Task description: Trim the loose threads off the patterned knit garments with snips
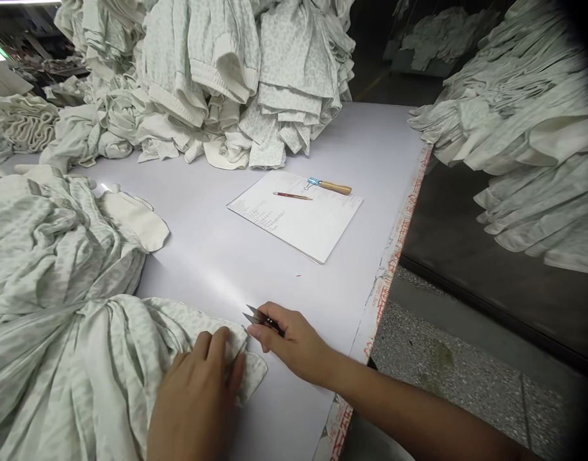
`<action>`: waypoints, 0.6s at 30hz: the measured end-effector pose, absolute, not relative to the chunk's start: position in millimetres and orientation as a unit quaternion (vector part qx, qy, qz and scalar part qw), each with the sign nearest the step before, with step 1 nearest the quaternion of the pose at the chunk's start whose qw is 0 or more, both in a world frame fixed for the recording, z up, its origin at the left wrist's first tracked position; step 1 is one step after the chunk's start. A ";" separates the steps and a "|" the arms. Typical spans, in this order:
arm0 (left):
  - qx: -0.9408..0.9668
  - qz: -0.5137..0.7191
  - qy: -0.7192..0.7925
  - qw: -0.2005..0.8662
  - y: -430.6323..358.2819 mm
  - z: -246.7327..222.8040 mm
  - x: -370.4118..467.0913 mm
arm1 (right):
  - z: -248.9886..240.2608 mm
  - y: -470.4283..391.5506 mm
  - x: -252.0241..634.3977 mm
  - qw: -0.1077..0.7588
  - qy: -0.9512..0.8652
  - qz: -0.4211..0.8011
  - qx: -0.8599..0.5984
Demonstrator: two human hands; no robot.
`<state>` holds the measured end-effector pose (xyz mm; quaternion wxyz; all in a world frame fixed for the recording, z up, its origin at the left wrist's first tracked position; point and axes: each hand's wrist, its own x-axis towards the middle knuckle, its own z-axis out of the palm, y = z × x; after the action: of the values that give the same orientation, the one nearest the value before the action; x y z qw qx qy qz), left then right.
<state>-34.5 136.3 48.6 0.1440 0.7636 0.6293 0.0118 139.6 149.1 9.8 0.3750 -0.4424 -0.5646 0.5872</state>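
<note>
My left hand (198, 384) lies over the end of a pale green patterned garment (116, 358), its fingers bent and pinching the cloth near the corner. Just to the right, my right hand (291, 339) is closed around small dark thread snips (268, 320). Their two pointed blades stick out to the left, slightly apart, a little above the garment's edge. The blades do not appear to touch the cloth. Part of my left thumb's grip is hidden by the fabric.
White papers (294, 224) with a red pencil (293, 196) and a wooden-handled tool (335, 187) lie on the table (198, 186). Garment piles stand behind and at the left; more garments (539, 141) hang at the right, past the taped table edge (394, 250).
</note>
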 end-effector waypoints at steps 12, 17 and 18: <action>0.608 0.161 0.706 0.325 123.2 61.4 -60.2 | 25.7 145.5 127.3 0.283 -0.750 0.409 -0.437; 0.670 0.140 0.671 0.284 120.9 55.4 -61.5 | 26.9 144.9 124.5 0.275 -0.759 0.398 -0.437; 0.699 0.139 0.664 0.227 119.8 53.6 -59.1 | 27.2 144.2 125.4 0.273 -0.755 0.403 -0.439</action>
<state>-59.1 119.8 53.6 0.2269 0.6992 0.6636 0.1390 125.4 144.2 27.2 0.2733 -0.4394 -0.7546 0.4034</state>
